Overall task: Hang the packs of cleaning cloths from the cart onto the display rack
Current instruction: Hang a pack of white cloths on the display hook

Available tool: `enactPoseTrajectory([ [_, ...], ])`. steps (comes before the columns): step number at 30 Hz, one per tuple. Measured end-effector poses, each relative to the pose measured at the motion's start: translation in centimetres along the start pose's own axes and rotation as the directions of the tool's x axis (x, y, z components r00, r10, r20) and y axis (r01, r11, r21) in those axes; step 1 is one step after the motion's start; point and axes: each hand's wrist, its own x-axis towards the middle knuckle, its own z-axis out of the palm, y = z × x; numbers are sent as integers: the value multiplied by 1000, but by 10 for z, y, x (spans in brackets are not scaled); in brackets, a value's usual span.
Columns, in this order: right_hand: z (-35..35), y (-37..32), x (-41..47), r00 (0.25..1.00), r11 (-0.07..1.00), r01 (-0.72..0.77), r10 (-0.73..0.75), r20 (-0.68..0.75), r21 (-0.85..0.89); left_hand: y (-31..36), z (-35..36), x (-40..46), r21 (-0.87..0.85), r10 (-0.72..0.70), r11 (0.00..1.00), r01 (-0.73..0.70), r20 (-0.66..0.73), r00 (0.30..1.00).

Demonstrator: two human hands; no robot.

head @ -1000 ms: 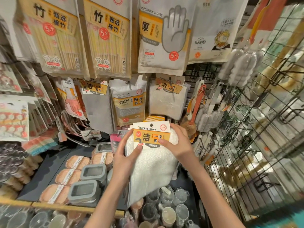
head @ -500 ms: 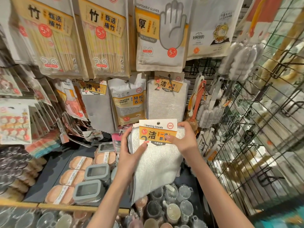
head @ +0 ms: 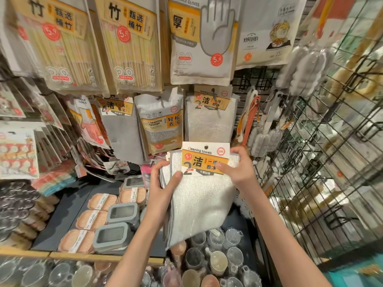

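White cloth pack (head: 199, 195) sits mid-frame, both the left hand (head: 163, 183) and right hand (head: 238, 168) pinching it, next probably needing its hole (head: 206, 146) slid onto the hook (head: 213, 92) above.

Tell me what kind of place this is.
Most likely a household-goods shop aisle: price-tagged packs such as disposable gloves hang in rows, a wire display rack stands at the right, and cups crowd the shelf below.

chopstick packs (head: 62, 42): tops cut off | wire rack (head: 331, 162): blurred
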Motion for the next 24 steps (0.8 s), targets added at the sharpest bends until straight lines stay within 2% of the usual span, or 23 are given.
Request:
enactPoseTrajectory([
  [3,-1,0,3,1000,1000,10,-10,-12,18,2,1,0,11,20,1000,-20,4,1000],
  [8,0,2,5,998,1000,22,-21,-52,21,3,7,0,-70,42,997,-43,-11,999],
  [12,-4,4,11,996,1000,7,-4,-90,30,3,5,2,-82,5,997,-7,-28,1000],
  [24,-15,-11,39,996,998,22,-27,-89,-55,3,-1,6,1,34,999,-34,-65,997],
])
